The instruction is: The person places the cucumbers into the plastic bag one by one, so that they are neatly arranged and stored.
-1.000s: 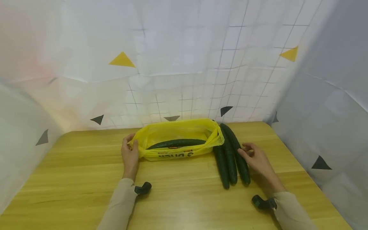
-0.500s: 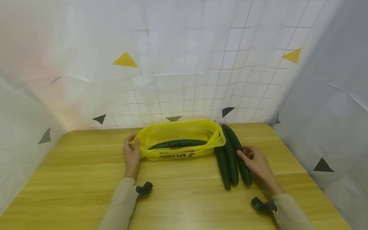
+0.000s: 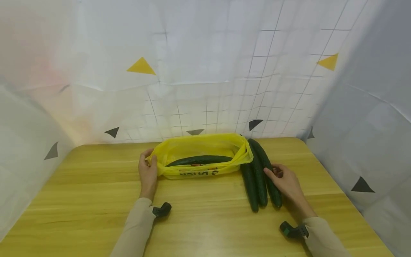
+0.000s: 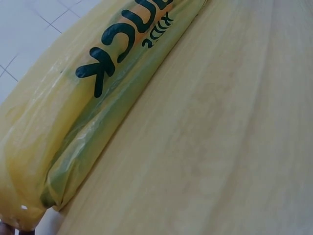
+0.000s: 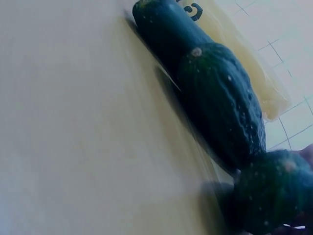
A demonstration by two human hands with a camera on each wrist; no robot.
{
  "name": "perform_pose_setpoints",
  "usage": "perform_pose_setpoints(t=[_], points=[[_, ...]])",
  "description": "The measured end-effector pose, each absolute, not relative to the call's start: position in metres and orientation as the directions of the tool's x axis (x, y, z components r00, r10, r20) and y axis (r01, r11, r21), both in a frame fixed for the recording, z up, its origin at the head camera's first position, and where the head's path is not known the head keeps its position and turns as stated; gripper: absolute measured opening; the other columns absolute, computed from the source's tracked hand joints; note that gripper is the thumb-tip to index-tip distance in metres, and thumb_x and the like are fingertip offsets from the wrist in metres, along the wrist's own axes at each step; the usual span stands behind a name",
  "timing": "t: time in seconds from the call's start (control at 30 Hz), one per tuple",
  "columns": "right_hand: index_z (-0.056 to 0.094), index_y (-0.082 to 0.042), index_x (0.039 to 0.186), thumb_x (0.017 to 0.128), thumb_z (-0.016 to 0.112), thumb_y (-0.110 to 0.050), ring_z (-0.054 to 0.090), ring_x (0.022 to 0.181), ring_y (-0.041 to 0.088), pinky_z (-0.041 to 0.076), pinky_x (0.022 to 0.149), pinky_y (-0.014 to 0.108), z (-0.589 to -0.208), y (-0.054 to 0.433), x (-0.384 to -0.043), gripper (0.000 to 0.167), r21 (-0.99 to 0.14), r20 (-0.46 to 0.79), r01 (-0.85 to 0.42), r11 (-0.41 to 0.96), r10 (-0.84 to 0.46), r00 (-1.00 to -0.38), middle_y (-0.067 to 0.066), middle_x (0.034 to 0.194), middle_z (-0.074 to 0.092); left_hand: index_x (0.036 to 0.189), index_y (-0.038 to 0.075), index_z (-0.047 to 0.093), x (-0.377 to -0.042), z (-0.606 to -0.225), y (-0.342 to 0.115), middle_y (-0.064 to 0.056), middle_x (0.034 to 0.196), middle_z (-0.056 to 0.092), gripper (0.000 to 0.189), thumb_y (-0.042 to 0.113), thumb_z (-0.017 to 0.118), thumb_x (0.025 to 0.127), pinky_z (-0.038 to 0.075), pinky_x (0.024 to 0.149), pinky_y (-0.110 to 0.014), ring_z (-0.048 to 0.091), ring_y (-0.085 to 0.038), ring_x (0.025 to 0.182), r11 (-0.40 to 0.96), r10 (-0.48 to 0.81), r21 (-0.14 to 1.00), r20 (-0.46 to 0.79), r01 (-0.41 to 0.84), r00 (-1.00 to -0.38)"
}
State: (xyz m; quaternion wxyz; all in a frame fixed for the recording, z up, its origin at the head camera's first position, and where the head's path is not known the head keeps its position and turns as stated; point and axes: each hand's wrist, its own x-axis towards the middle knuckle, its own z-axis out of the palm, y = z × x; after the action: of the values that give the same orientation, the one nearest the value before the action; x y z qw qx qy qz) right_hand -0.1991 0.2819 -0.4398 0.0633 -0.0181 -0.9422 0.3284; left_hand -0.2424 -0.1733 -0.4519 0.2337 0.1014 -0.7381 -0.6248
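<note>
A yellow plastic bag (image 3: 199, 142) with dark lettering lies on its side, its mouth gaping toward me. One dark green cucumber (image 3: 200, 160) shows inside. My left hand (image 3: 148, 175) grips the bag's left end between thumb and fingers; in the left wrist view its fingertips (image 4: 7, 229) barely show at the bottom corner. To the right of the bag lie three more cucumbers side by side, a left one (image 3: 249, 189), a middle one (image 3: 259, 182) and a right one (image 3: 276, 192). My right hand (image 3: 287, 180) holds the right cucumber around its middle, thumb on its near side.
The wooden table (image 3: 205, 221) carries everything. White sheeting with grid lines and triangle markers forms the back wall (image 3: 205, 71), and a grey sheet (image 3: 379, 142) closes off the right side. The bag's right end overlaps the far parts of the loose cucumbers.
My right hand has moved slightly closer and taken hold of the right cucumber. The left hand keeps its grip on the bag. The head view has shifted a little.
</note>
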Motion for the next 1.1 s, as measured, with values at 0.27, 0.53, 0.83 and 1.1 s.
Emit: perform_pose_setpoints(t=[0.27, 0.53, 0.83, 1.1], points=[[0.049, 0.003, 0.132, 0.091, 0.051, -0.055, 0.059, 0.099, 0.034, 0.048, 0.082, 0.048, -0.438, 0.279, -0.198, 0.071, -0.604, 0.116, -0.011, 0.797, 0.074, -0.991, 0.023, 0.115, 0.060, 0.123, 0.019, 0.055, -0.243, -0.451, -0.173, 0.004, 0.122, 0.052, 0.026, 0.022, 0.050, 0.098, 0.035, 0.054, -0.018, 0.038, -0.010, 0.066, 0.201, -0.447, 0.969, 0.222, 0.145, -0.866], [0.052, 0.002, 0.129, 0.092, 0.051, -0.050, 0.059, 0.098, 0.034, 0.047, 0.082, 0.049, -0.438, 0.278, -0.197, 0.064, -0.596, 0.129, -0.013, 0.803, 0.079, -0.989, 0.023, 0.112, 0.061, 0.125, 0.018, 0.055, -0.241, -0.446, -0.172, 0.001, 0.125, 0.051, 0.028, 0.022, 0.049, 0.098, 0.035, 0.055, -0.016, 0.037, -0.009, 0.066, 0.185, -0.431, 0.975, 0.192, 0.122, -0.882], [0.053, 0.003, 0.128, 0.093, 0.051, -0.049, 0.059, 0.096, 0.033, 0.047, 0.080, 0.048, -0.440, 0.276, -0.199, 0.062, -0.590, 0.131, -0.005, 0.807, 0.089, -0.987, 0.022, 0.110, 0.062, 0.127, 0.006, 0.053, -0.227, -0.424, -0.166, -0.011, 0.125, 0.052, 0.031, 0.013, 0.047, 0.098, 0.035, 0.052, -0.017, 0.036, -0.007, 0.062, 0.205, -0.414, 0.971, 0.198, 0.122, -0.888], [0.054, 0.003, 0.127, 0.093, 0.051, -0.047, 0.059, 0.094, 0.031, 0.047, 0.078, 0.045, -0.442, 0.278, -0.200, 0.060, -0.594, 0.126, 0.007, 0.804, 0.102, -0.987, 0.020, 0.107, 0.063, 0.123, 0.018, 0.056, -0.243, -0.451, -0.174, 0.001, 0.120, 0.054, 0.026, 0.022, 0.049, 0.098, 0.035, 0.051, -0.018, 0.037, -0.009, 0.062, 0.201, -0.437, 0.971, 0.210, 0.132, -0.875]])
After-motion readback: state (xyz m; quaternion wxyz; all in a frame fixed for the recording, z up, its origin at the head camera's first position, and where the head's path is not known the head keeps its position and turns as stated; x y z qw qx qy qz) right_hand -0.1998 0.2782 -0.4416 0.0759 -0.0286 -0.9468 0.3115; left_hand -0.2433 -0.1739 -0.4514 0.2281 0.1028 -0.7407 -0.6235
